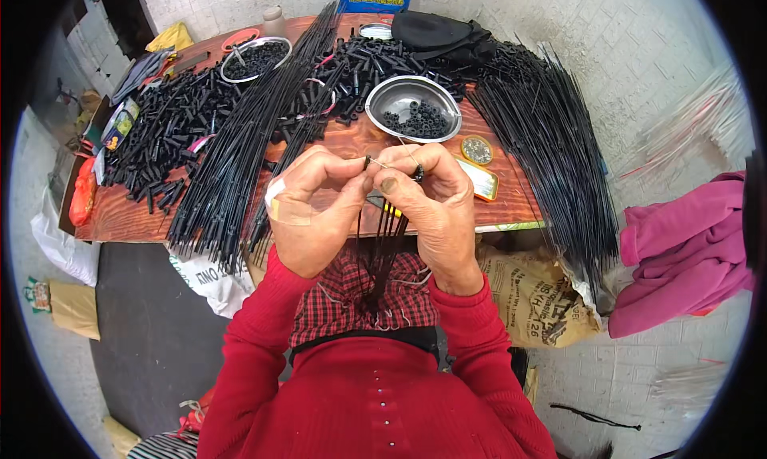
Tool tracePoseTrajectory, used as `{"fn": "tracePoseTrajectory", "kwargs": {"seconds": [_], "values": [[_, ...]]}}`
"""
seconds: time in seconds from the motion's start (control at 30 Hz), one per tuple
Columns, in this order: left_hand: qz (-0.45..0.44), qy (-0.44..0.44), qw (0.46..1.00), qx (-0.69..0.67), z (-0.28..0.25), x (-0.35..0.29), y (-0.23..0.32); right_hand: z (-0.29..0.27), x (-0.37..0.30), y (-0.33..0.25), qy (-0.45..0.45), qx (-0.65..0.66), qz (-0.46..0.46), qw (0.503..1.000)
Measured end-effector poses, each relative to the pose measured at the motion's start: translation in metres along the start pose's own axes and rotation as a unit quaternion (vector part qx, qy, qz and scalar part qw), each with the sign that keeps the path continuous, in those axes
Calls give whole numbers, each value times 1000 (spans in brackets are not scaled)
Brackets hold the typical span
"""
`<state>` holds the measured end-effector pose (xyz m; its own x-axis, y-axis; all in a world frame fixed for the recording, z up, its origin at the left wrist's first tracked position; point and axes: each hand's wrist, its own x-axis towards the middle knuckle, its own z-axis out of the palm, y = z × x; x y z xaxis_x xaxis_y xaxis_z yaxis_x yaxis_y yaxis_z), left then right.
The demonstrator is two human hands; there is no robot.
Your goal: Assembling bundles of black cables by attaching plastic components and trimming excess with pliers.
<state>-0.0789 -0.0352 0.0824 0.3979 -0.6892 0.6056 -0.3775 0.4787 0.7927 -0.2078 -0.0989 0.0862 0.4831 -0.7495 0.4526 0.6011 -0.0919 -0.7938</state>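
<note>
Both hands meet in front of my chest, close to the table's near edge. My left hand [314, 210], with a pale bandage on it, pinches a small black piece [367, 162] between thumb and fingertips. My right hand [435, 207] is closed on a thin pale thread [381, 165], which runs across the gap between the hands. Another small black piece [419, 173] shows among the right fingers. Thin black strands [385, 247] hang below the hands toward my checked apron [339, 303]; their upper ends are partly hidden by the fingers.
The wooden table [319, 143] carries bundles of long black rods [543, 131], heaped black tubes [156, 127], a metal bowl [375, 99] of small black rings, a second bowl [228, 75], a round tin [477, 151] and a yellow-rimmed box [482, 181]. Sacks [527, 299] stand below the right edge.
</note>
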Motion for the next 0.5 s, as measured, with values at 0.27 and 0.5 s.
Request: {"fn": "tracePoseTrajectory", "kwargs": {"seconds": [0.27,0.5], "values": [[58,31,995,78,4,0,0,5,0,0,8,-173,-54,983],[57,16,996,67,-2,-1,0,-5,4,-8,-39,-101,20,994]]}}
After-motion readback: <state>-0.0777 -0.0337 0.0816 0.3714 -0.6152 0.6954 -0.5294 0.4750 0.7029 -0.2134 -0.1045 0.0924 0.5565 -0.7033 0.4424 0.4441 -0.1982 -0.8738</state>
